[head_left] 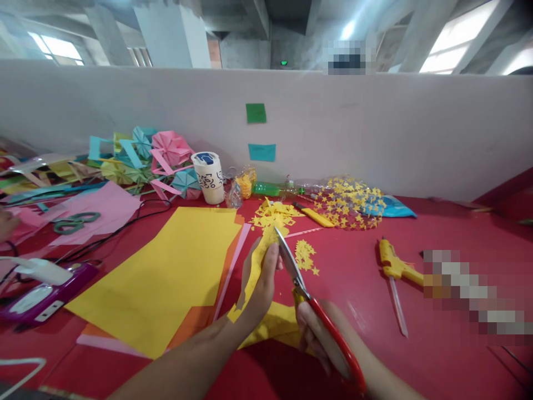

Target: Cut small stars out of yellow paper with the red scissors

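My left hand [266, 278] pinches a yellow paper strip [255, 272] that runs up along the thumb. In my right hand [318, 328] are scissors [300, 282] with red handles, their blades pointing up and left to the strip's upper end. Just beyond the blade tips lies a heap of yellow paper scraps [277, 213]. Small cut yellow stars [305, 255] sit in a pile right of the blades. Under my hands rests a piece of yellow paper [275, 325], partly hidden by my wrists.
Left of my hands are stacked sheets of yellow paper [175, 272] over orange and pink ones. A yellow glue gun [391, 261] lies at right. Behind are a utility knife [316, 215], a bag of stars [350, 203] and a paper cup [208, 178]. A purple power strip [54, 294] is at left, near another person's hand [7, 225].
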Action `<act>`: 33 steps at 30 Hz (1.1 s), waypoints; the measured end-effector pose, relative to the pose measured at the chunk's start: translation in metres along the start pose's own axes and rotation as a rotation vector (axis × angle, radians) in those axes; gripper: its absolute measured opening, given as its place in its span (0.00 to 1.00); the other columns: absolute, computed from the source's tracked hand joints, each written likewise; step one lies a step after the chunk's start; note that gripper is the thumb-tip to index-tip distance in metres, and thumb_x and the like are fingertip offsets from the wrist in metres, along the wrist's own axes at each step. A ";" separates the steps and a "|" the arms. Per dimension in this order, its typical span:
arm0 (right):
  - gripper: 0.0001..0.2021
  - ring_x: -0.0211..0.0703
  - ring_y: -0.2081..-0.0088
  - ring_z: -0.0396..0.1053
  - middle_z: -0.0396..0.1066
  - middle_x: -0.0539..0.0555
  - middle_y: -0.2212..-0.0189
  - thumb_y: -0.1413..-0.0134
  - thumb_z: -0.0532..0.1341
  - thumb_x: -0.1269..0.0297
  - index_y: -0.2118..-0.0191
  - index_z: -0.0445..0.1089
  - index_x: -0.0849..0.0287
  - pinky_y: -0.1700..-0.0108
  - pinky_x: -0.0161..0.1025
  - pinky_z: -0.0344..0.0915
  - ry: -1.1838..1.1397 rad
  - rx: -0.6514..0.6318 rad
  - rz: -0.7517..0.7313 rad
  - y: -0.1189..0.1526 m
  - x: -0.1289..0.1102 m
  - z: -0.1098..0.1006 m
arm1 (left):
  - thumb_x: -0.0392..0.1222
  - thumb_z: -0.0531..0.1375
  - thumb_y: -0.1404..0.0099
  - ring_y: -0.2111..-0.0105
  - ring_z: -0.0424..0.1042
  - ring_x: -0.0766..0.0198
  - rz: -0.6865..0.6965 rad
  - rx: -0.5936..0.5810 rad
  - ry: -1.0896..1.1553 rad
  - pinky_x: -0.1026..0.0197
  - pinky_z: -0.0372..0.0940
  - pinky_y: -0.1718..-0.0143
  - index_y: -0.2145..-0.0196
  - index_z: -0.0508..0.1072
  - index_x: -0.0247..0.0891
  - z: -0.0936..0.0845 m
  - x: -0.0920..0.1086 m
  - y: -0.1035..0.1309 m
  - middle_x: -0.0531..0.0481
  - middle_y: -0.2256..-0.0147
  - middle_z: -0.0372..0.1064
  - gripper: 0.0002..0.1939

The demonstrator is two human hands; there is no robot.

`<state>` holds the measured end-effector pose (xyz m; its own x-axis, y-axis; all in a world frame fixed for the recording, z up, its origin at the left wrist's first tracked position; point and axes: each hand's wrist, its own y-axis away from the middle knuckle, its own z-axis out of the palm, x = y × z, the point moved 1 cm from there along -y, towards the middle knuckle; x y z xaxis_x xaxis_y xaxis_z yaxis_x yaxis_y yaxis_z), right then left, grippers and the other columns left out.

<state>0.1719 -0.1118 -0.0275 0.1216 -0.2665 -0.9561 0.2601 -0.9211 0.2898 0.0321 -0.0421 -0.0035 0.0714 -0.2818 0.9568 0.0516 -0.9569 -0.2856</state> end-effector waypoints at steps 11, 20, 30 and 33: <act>0.25 0.40 0.81 0.65 0.61 0.47 0.85 0.51 0.62 0.37 0.76 0.60 0.56 0.76 0.36 0.63 0.096 -0.024 0.112 -0.004 -0.003 -0.014 | 0.59 0.54 0.34 0.72 0.64 0.64 -0.165 -0.089 0.118 0.61 0.63 0.65 0.80 0.67 0.40 -0.004 0.006 -0.007 0.51 0.77 0.62 0.24; 0.26 0.32 0.87 0.58 0.61 0.46 0.87 0.48 0.57 0.36 0.78 0.58 0.56 0.86 0.29 0.52 0.140 0.033 0.156 -0.007 0.000 -0.016 | 0.48 0.61 0.38 0.77 0.63 0.68 -0.190 0.056 0.429 0.64 0.60 0.73 0.78 0.72 0.36 -0.011 -0.008 -0.024 0.52 0.79 0.66 0.16; 0.27 0.30 0.87 0.55 0.58 0.44 0.86 0.49 0.59 0.36 0.77 0.55 0.55 0.86 0.29 0.48 0.182 0.025 0.078 0.005 -0.025 -0.016 | 0.46 0.60 0.38 0.77 0.64 0.66 -0.116 -0.009 0.287 0.62 0.60 0.70 0.83 0.72 0.36 -0.022 -0.010 -0.036 0.51 0.82 0.66 0.18; 0.26 0.30 0.87 0.54 0.57 0.44 0.86 0.48 0.60 0.37 0.77 0.56 0.55 0.85 0.30 0.49 0.207 0.000 0.057 0.004 -0.024 -0.019 | 0.46 0.60 0.38 0.77 0.64 0.66 -0.102 -0.057 0.251 0.62 0.60 0.71 0.83 0.72 0.37 -0.024 -0.008 -0.039 0.51 0.82 0.66 0.18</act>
<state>0.1885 -0.1035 -0.0027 0.3302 -0.2546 -0.9089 0.2470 -0.9061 0.3435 0.0058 -0.0044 0.0009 -0.1804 -0.1850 0.9660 -0.0104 -0.9817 -0.1899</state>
